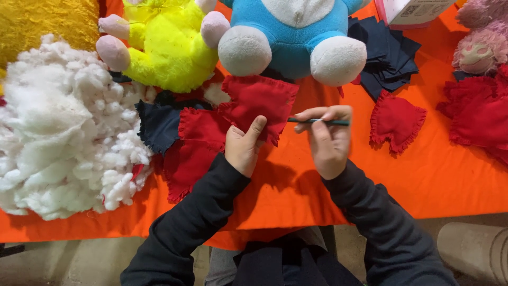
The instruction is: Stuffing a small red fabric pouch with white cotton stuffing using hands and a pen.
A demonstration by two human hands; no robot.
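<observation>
Between the two hands, a red cloth piece (pixel 259 106) is being pinched by the left hand (pixel 242 148). A green stick (pixel 320 122) is being gripped by the right hand (pixel 329 139). If pushed hard, the cloth could be torn.

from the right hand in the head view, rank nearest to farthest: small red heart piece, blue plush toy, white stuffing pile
1. small red heart piece, just to the right hand's right
2. blue plush toy, above it
3. white stuffing pile, far left
</observation>
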